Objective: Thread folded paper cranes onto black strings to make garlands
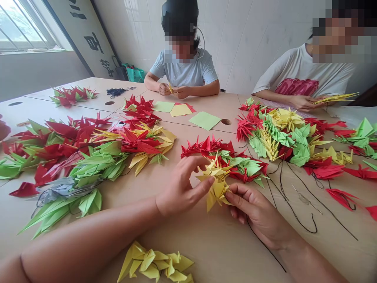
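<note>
Work in hand: a yellow paper cluster (217, 190), raised just above the table (218, 251), in front of the wearer and between the two hands. The right hand (259, 216) pinches its lower right side between thumb and fingers. The left hand (179, 188) is half curled, its thumb against the left side of the cluster; whether it grips or merely steadies cannot be told.

Progress: judged partial. The cluster consists of several folded, pointed pieces gathered together, and a black thread (266, 247) trails from beside the right hand. By appearance, much folding and gathering is done: a long red-and-green heap (66, 139) lies at left, a red-and-green string (206, 147) just beyond the cluster, and a mixed heap (284, 131) at right. Outstanding, as far as can be seen: a flat green sheet (205, 120) and a flat yellow sheet (180, 110) are not folded, and a loose yellow group (154, 261) rests at the near edge. Across the table, a person in light blue (188, 70) handles a small yellow piece.

Orientation: the cluster's long axis runs roughly away from the wearer, its far end towards the person in light blue. Its tips splay several ways, so no single pointing direction can be certified.
</note>
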### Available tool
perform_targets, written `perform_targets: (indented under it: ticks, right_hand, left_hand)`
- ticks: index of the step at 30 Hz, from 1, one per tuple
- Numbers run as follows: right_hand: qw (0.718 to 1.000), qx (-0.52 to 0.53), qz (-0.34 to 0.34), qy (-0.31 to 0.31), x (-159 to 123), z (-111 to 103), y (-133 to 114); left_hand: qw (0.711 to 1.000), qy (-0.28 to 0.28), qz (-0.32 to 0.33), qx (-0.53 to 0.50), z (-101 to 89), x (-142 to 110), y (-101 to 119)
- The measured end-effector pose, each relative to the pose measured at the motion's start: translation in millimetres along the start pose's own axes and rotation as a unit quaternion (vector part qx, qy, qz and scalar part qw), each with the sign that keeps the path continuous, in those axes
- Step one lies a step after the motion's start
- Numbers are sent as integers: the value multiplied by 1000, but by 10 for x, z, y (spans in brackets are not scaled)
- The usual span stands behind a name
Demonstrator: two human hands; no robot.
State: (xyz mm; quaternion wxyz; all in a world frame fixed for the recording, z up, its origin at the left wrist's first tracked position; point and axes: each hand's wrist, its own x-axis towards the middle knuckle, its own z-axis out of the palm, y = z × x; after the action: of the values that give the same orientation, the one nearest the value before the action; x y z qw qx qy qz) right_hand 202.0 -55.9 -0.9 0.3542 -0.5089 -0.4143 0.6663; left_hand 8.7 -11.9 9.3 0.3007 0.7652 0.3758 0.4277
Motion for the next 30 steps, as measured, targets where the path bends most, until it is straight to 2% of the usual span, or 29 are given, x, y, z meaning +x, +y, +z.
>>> perform_targets:
  ticks: [3, 7, 11, 14, 16, 18, 20, 24, 30]
  right_hand:
    - [1000, 3, 0, -4, -5, 13, -16]
    - [1000, -2, -8, -9, -6, 15, -19]
    - [1000, -6, -19, -11, 6, -1, -10]
    - [1000, -9, -23, -13, 18, -11, -11]
    - [999, -14, -25, -19, 25, -18, -14]
    - [999, -19, -28, -26, 31, -30, -12]
    - [999, -27, -33, -32, 34, -47, -4]
    - [997, -45, -36, -45, 30, -67, 13]
    - [996, -61, -62, -38, 23, -36, -2]
  left_hand:
    - [994, -29, 85, 68, -25, -26, 39]
    - [989, -95, 92, 59, 3, -22, 18]
    - [991, -128, 32, -3, 54, -4, -8]
    - [986, -149, -46, -53, 74, 7, 2]
    - [965, -190, -133, -122, 74, 17, 21]
    - [929, -223, -214, -202, 69, 32, 38]
    - [903, -230, -254, -258, 65, 47, 47]
    - [887, -229, -284, -282, 60, 63, 49]
    - [919, -228, -249, -204, 48, 47, 69]
